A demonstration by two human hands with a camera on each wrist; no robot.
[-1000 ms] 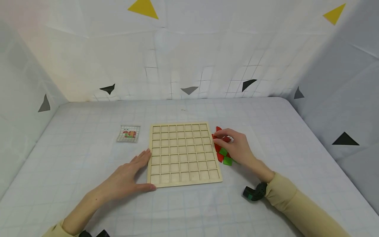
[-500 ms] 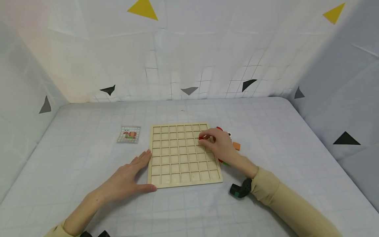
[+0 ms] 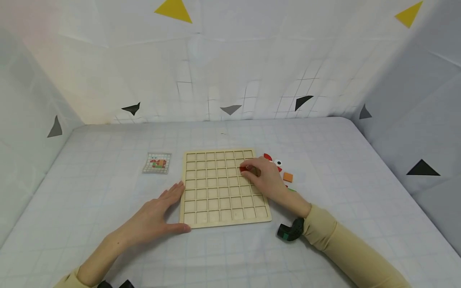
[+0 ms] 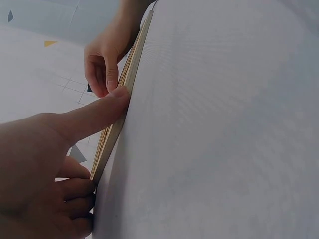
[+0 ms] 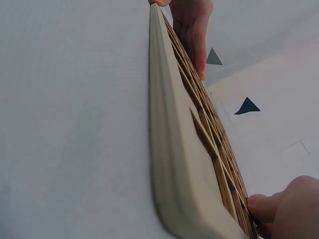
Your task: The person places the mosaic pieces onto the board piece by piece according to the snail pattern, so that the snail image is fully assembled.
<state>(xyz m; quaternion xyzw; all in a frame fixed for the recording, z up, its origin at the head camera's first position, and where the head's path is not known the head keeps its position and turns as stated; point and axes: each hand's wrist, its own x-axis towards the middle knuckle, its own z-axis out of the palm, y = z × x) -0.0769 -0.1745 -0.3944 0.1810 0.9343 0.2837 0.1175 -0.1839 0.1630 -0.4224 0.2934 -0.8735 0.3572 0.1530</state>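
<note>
A square wooden grid board point(image 3: 212, 195) lies flat on the table, its cells divided by thin ridges. Along its left side rests my left hand point(image 3: 149, 216), fingers stretched out and thumb touching the near left corner; the left wrist view shows the thumb point(image 4: 99, 112) on the board's edge. Over the upper right cells, my right hand point(image 3: 270, 180) pinches a small red tile point(image 3: 243, 169) between thumb and fingertips. The tile's exact shape is partly hidden, and I cannot tell whether it sits fully inside a cell.
Beyond the board's right side lie loose pieces, partly behind my right hand: a red one point(image 3: 267, 157), a white eye tile point(image 3: 278, 163), an orange square point(image 3: 287, 177) and a bit of green point(image 3: 291, 190). A small picture card point(image 3: 157, 163) lies left of the board.
My right hand has moved left from the pile of pieces onto the board, carrying the red tile, and now stays over the upper right cells. My left hand has stayed put.
</note>
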